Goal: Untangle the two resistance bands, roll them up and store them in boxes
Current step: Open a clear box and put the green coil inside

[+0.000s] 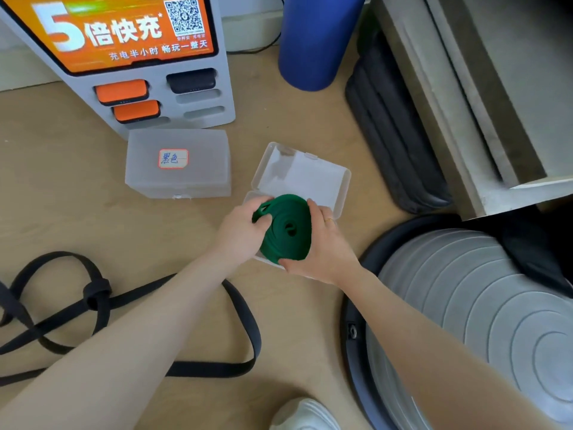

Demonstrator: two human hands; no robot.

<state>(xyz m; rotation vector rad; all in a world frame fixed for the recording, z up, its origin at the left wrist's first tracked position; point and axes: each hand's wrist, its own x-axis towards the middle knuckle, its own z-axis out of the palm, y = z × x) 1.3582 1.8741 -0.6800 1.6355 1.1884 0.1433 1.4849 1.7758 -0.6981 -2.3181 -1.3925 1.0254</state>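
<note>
A green resistance band [286, 231], rolled into a coil, is held between both hands just above the base of an open clear plastic box [338, 193], whose lid is tipped back. My left hand [240, 229] grips the roll's left side, thumb on top. My right hand [322, 243] holds its right side and lower edge. A black resistance band [102, 301] lies loose on the floor at the lower left, knotted in one place. A second clear box [178, 181], closed and labelled, sits to the left of the open one.
A power-bank rental station [133, 57] stands behind the closed box. A blue cylinder [313, 41] and dark stacked mats [393, 141] are at the back right. A grey balance dome [480, 321] fills the lower right. A white shoe [304, 414] shows at the bottom.
</note>
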